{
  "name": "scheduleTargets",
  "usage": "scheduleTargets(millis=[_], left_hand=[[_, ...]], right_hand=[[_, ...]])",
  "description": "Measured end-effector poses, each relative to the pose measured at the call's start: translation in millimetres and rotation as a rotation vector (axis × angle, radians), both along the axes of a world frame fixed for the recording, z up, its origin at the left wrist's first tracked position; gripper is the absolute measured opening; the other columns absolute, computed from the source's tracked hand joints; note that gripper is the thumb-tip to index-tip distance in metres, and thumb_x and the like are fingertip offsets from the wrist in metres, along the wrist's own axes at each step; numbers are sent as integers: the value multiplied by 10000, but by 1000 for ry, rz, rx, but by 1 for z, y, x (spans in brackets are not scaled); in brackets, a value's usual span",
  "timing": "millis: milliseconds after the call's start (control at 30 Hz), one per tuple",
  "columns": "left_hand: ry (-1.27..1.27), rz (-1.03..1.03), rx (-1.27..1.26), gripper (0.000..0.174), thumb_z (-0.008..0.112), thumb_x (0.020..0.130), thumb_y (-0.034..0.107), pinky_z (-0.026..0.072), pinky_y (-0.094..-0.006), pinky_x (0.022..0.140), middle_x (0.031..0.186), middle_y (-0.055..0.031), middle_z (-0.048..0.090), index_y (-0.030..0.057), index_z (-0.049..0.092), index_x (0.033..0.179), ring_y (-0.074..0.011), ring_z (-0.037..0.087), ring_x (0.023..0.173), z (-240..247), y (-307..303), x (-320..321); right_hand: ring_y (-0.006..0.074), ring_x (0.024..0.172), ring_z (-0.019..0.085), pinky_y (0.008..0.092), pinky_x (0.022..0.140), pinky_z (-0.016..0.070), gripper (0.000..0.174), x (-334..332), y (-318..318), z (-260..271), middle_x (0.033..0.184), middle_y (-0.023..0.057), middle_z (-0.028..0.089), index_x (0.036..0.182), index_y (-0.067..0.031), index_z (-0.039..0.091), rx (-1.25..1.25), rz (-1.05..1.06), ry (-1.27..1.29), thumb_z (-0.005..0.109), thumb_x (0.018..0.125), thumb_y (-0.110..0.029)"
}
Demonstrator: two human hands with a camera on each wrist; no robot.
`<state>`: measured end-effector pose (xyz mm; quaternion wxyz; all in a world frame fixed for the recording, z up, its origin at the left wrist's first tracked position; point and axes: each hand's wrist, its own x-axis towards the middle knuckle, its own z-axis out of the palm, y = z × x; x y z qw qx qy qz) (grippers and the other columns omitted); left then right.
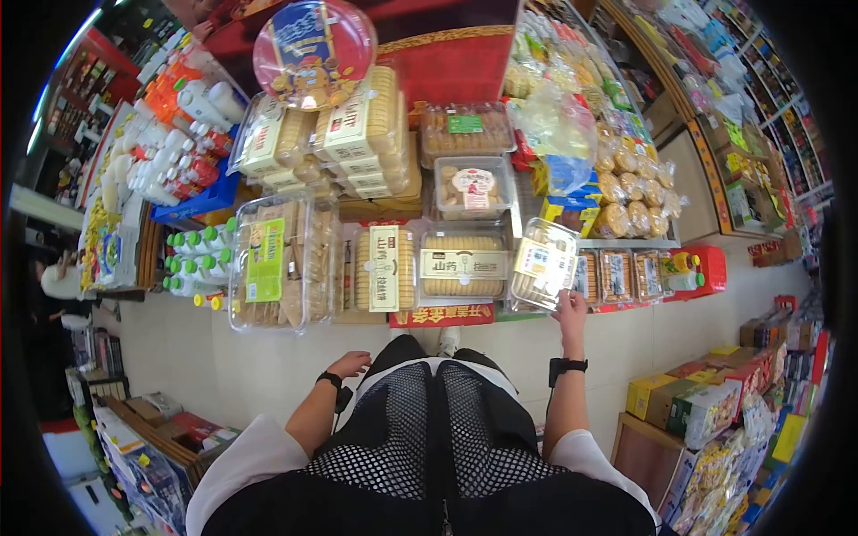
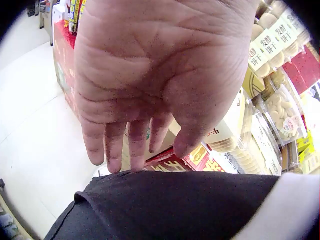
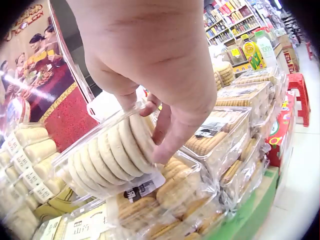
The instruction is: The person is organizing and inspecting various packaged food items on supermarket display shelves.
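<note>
My right hand point(image 1: 570, 309) pinches the near end of a clear plastic box of round pale biscuits point(image 1: 543, 264). In the right wrist view, thumb and fingers point(image 3: 172, 132) close on one end of that biscuit box point(image 3: 107, 155), which is tilted over other packed biscuits point(image 3: 175, 187). My left hand point(image 1: 350, 364) hangs loosely at my waist in front of the display, holding nothing. Seen from the left wrist, the palm of the left hand point(image 2: 160, 70) faces the camera, fingers pointing down near my dark trousers.
Beside the held box lie a long biscuit pack point(image 1: 465, 255) and an upright one point(image 1: 365, 268). A large clear box with a green label point(image 1: 266, 259) stands left. Small packs point(image 1: 617, 275) and a red stool point(image 1: 708, 272) are to the right. Bottles point(image 1: 201, 241) line the far left.
</note>
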<state>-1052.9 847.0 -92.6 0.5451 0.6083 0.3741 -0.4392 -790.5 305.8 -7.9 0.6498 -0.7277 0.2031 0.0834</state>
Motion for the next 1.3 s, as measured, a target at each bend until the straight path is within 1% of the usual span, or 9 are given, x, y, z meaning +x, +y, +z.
scheduleTargets(millis=[133, 200, 300, 500, 700, 900, 1000, 1133, 1300], left_hand=[[-161, -184, 129, 568, 575, 950, 388, 528, -358, 853, 1238, -79, 668, 52, 551, 1408, -207, 652, 1057, 67, 9, -9], [-222, -200, 94, 512, 563, 980, 378, 531, -367, 874, 1245, -84, 667, 56, 581, 1377, -205, 662, 1040, 119, 19, -14], [-296, 116, -133, 429, 545, 1020, 303, 545, -349, 893, 1285, -98, 656, 41, 590, 1357, -206, 660, 1085, 214, 53, -26], [-1007, 881, 369, 328, 586, 1001, 227, 532, -331, 841, 1096, -85, 691, 3, 639, 1234, -174, 646, 1012, 278, 147, -41], [-739, 649, 719, 381, 615, 976, 278, 465, -273, 829, 1149, -6, 661, 70, 629, 1296, -96, 597, 963, 225, 224, -21], [-726, 854, 401, 390, 652, 948, 206, 493, -257, 818, 1079, -17, 656, 38, 575, 1291, -101, 614, 959, 198, 232, 5], [-736, 933, 315, 406, 654, 914, 93, 506, -231, 797, 1086, -34, 654, 21, 544, 1298, -109, 627, 952, 221, 213, 10], [-806, 951, 240, 416, 618, 875, 4, 501, -236, 820, 1089, -36, 653, 45, 541, 1282, -111, 619, 986, 268, 165, 18], [-821, 676, 140, 446, 620, 900, 28, 492, -290, 911, 1174, -41, 656, 38, 528, 1336, -140, 608, 1068, 282, 103, 41]], right_hand=[[206, 882, 604, 387, 794, 513, 339, 8, -25, -54, 946, 78, 627, 1123, -29, 598, -635, 72, -257, 696, 931, -291], [274, 991, 580, 400, 923, 458, 401, 8, 14, 3, 1002, 125, 618, 1150, 17, 607, -1164, -92, -423, 730, 900, -272], [319, 1057, 549, 403, 939, 429, 363, 23, 85, 75, 1076, 185, 572, 1110, 2, 607, -1148, -60, -643, 729, 879, -251], [283, 1050, 627, 389, 934, 481, 331, 51, 305, 132, 1091, 158, 676, 1159, 6, 642, -250, 712, -575, 702, 920, -216], [380, 1355, 479, 404, 1142, 365, 844, -9, 475, 119, 1457, 278, 474, 1488, 46, 345, -69, 1371, -206, 630, 937, -526], [263, 1357, 451, 347, 1056, 441, 934, -45, 507, 91, 1481, 219, 440, 1582, -15, 88, 389, 1166, -136, 706, 886, -90], [243, 1323, 476, 346, 1064, 431, 913, -47, 502, 59, 1493, 208, 427, 1580, 3, 60, 321, 1083, -230, 656, 893, -67], [167, 1205, 551, 262, 819, 545, 912, -33, 447, 114, 1516, 151, 401, 1598, -42, 45, 450, 1123, 29, 619, 891, 6], [167, 1252, 526, 289, 877, 546, 865, -17, 346, 146, 1511, 107, 427, 1603, -85, 121, 441, 983, -106, 587, 887, 53]])
